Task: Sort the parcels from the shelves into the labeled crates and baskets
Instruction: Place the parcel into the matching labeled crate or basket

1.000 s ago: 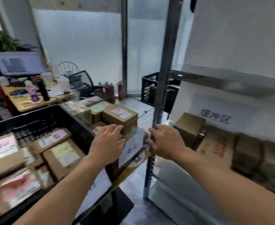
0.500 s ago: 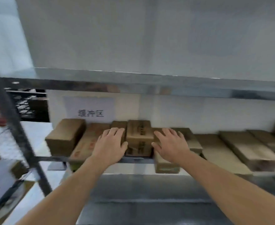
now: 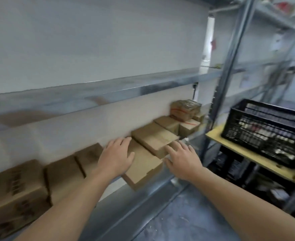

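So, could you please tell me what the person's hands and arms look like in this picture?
The left hand and the right hand are bare: no gloves, rings or watch show. The forearms are uncovered too, with no sleeve in view.

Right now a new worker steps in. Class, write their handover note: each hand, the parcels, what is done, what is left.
Left hand: open, over a plain parcel jutting off the shelf edge.
Right hand: open, beside the next parcel.
More parcels line the shelf; black crate to the right.
Done: no parcel lifted.
Left: pick one, sort it.
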